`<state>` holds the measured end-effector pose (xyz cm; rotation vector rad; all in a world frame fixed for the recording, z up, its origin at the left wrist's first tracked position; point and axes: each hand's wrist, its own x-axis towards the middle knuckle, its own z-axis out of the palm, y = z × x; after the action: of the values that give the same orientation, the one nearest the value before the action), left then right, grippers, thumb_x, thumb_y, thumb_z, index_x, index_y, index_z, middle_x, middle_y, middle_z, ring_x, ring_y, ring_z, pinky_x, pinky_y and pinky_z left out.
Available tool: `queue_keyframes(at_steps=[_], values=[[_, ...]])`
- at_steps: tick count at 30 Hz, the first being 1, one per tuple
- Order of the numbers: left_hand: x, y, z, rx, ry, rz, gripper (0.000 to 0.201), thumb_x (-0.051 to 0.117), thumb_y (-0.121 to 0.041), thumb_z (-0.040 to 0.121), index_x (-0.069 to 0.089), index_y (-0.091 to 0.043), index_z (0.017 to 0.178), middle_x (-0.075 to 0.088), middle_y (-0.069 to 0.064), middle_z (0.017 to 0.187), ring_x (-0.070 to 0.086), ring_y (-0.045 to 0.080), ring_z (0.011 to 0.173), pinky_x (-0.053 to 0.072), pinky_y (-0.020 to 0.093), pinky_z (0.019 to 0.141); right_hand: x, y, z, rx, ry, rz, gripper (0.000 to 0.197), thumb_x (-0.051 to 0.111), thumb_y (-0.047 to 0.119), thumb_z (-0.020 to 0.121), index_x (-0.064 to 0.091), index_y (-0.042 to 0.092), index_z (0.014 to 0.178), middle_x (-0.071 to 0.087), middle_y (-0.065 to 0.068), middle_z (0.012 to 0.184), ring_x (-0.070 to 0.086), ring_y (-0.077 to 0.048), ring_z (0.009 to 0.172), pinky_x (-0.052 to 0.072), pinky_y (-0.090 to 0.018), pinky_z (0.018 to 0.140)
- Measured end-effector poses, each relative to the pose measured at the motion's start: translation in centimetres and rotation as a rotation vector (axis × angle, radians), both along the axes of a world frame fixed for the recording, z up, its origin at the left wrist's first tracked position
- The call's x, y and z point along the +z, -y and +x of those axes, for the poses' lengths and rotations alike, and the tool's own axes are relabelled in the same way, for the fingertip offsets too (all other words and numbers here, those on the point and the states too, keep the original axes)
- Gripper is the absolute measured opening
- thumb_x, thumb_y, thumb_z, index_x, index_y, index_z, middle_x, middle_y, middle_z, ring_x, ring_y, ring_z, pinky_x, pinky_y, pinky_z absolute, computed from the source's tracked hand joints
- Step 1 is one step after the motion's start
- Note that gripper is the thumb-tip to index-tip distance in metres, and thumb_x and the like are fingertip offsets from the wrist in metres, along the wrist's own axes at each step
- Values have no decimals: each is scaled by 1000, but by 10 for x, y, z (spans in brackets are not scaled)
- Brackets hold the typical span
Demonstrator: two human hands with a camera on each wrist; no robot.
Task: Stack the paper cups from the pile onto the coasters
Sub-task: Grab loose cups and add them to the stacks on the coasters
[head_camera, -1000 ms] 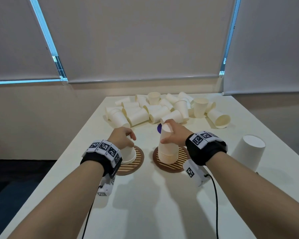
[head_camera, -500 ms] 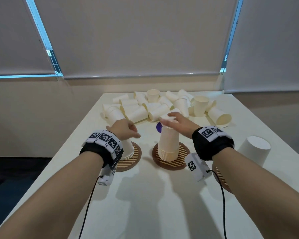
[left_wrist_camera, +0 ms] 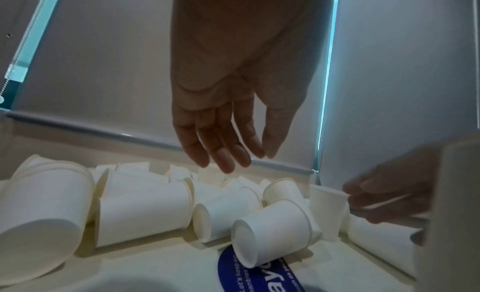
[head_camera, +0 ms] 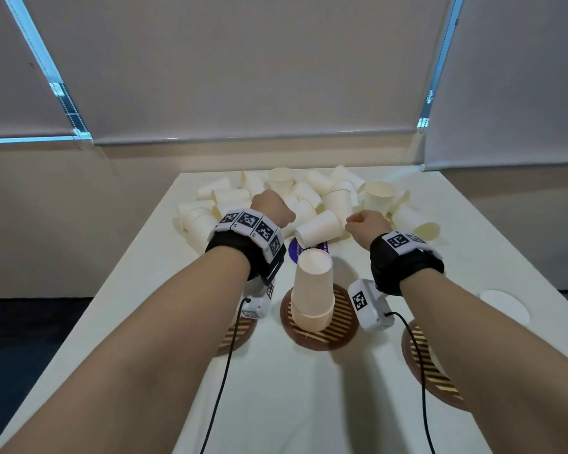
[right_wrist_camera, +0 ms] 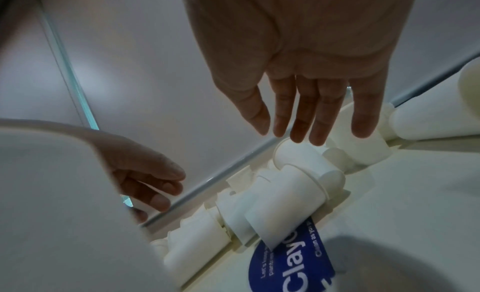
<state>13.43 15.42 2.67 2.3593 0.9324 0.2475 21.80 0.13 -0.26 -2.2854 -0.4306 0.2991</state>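
Note:
A pile of white paper cups lies on its sides at the far end of the table. My left hand hovers over the pile's left part, its fingers relaxed and holding nothing. My right hand hovers over the pile's right part, beside a cup lying on its side. Its fingers are straight and hold nothing. A stack of upside-down cups stands on the middle coaster. My left wrist partly hides the left coaster, and my right forearm partly hides the right coaster.
A blue round sticker lies on the table between the pile and the middle stack. One upside-down cup stands near the right edge behind my right arm. The table's left edge runs close to my left forearm.
Both hands let go of the cup stacks on the coasters and moved forward to the pile. Their fingers have opened.

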Motion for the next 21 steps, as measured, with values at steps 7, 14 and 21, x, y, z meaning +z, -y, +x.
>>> queue_keyframes(at_steps=[7,14,21], values=[[-5,-17,23,-118,-63,-49,20,64,-8,84,70,-4,102,69,10,112,62,22,101,43,22,76,9,-30,32,56,-73,-88,37,52,14,92,57,6,128,57,-14,133,53,-30,121,41,-30,99],[-22,-32,45,-243,-223,85,43,60,-12,86,51,-14,129,52,10,129,52,24,116,45,32,89,2,-52,47,88,-131,-205,48,56,17,89,46,9,136,52,-13,138,51,-29,124,40,-31,100],[-35,-33,72,-403,-427,234,74,59,-6,85,24,-28,146,38,16,131,45,32,119,46,37,85,-12,-62,59,54,-173,-215,44,59,12,85,52,4,128,59,-17,127,56,-32,117,44,-34,95]])
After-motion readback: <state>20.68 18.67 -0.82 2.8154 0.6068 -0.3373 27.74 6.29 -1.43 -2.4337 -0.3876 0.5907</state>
